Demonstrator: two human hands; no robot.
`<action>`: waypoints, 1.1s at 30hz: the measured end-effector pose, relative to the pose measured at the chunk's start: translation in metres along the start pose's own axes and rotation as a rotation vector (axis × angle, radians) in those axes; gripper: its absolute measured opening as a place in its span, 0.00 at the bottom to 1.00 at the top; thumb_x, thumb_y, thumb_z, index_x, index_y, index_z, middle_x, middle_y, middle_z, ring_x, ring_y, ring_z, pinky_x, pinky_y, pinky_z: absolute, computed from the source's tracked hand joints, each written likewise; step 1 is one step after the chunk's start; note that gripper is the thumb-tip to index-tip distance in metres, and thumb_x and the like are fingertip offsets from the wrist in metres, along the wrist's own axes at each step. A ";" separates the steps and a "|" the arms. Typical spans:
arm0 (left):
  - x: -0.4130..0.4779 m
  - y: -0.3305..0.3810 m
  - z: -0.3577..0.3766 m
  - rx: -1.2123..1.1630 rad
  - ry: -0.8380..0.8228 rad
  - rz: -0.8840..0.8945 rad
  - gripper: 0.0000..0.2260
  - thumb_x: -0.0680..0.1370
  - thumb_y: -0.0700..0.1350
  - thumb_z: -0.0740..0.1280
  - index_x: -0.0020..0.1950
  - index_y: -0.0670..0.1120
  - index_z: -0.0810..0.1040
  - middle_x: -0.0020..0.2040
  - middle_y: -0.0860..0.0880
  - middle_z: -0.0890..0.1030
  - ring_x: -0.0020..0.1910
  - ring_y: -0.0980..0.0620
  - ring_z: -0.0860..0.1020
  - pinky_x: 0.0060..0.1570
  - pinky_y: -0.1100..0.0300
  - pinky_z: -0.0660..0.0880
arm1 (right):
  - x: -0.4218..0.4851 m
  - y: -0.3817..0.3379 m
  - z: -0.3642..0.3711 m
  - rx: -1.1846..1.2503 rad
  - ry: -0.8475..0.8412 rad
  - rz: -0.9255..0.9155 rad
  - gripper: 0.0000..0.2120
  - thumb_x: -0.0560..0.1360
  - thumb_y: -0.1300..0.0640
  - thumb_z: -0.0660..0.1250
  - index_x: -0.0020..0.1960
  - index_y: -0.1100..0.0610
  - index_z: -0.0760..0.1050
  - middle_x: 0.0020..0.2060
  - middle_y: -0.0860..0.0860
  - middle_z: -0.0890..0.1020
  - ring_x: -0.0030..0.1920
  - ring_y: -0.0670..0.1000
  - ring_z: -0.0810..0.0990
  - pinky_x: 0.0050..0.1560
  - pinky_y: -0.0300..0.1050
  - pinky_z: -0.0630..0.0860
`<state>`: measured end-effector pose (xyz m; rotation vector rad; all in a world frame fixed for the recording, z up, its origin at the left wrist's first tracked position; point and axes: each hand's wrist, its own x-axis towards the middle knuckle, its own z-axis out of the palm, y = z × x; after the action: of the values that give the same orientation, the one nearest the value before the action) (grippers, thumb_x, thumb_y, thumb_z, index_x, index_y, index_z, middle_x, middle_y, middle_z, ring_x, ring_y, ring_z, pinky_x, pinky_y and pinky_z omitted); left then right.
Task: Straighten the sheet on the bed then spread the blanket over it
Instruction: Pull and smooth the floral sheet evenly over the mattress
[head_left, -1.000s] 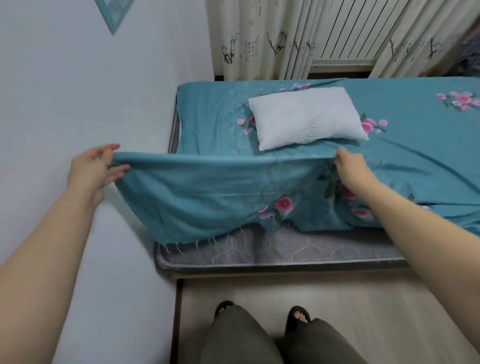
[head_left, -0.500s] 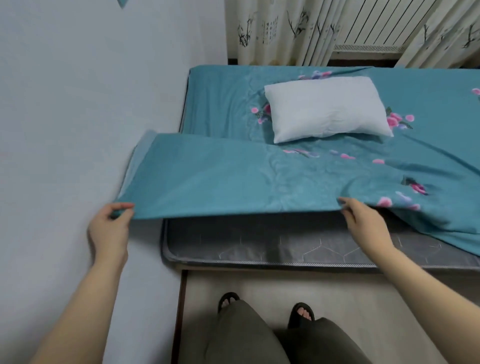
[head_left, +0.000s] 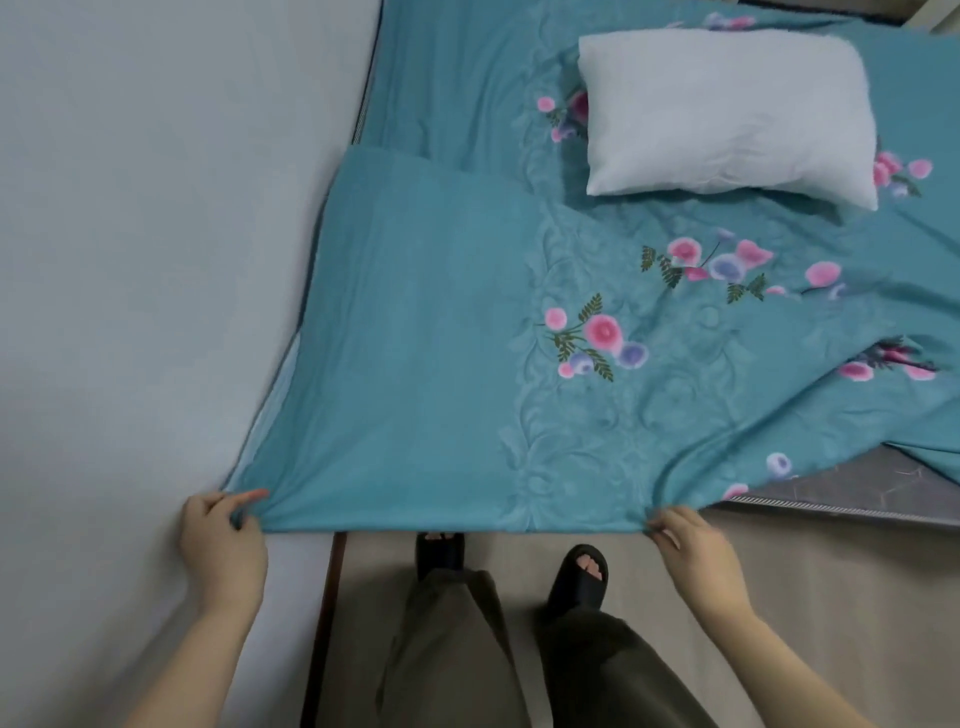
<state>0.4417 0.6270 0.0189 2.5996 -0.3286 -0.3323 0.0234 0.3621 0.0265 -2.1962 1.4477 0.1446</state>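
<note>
nearest, olive trousers and black sandals stood on the pale floor, next to a dark strip at the base of the wall. the left hand was curled on the near left corner of the sheet, with the cloth bunched between thumb and fingers, close to the wall. the right hand pinched the same near edge farther right, its fingers bent over the hem.

between the hands the edge ran taut and almost straight. it was held out past the near end of the bed, above the floor, and hid the front of the left sandal. the teal sheet, printed with pink and purple flowers, stretched from the hands up over the bed. its left side lay against the wall. part-way up, a raised layer ended in a fold over the flatter part beyond. wrinkles fanned toward the right hand. to the right the sheet slanted away and left a corner of the grey mattress bare.

farther off, a white pillow lay on the sheet, slightly askew and well apart from both hands.
</note>
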 end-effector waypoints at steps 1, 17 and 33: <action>-0.006 -0.010 0.005 0.037 -0.008 -0.022 0.16 0.71 0.27 0.62 0.51 0.38 0.84 0.47 0.41 0.72 0.48 0.41 0.73 0.55 0.48 0.71 | -0.006 0.003 0.009 -0.023 -0.027 -0.008 0.03 0.69 0.62 0.75 0.40 0.57 0.81 0.40 0.49 0.81 0.40 0.55 0.81 0.34 0.46 0.74; -0.046 -0.083 0.070 0.184 -0.376 -0.530 0.16 0.67 0.46 0.53 0.52 0.43 0.64 0.49 0.35 0.75 0.47 0.36 0.74 0.50 0.45 0.72 | -0.028 0.040 0.111 -0.295 -0.346 -0.051 0.06 0.64 0.54 0.78 0.36 0.48 0.81 0.34 0.43 0.78 0.45 0.50 0.80 0.40 0.43 0.63; 0.064 0.021 0.125 0.308 -0.127 0.465 0.22 0.81 0.44 0.61 0.75 0.42 0.64 0.76 0.39 0.62 0.71 0.37 0.65 0.67 0.42 0.67 | 0.075 0.010 0.118 -0.056 0.071 -0.115 0.23 0.74 0.58 0.70 0.68 0.54 0.71 0.62 0.53 0.73 0.58 0.57 0.75 0.52 0.52 0.77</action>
<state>0.4620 0.5356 -0.0874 2.6909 -1.0812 -0.2972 0.0678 0.3508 -0.1065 -2.3451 1.3655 0.0692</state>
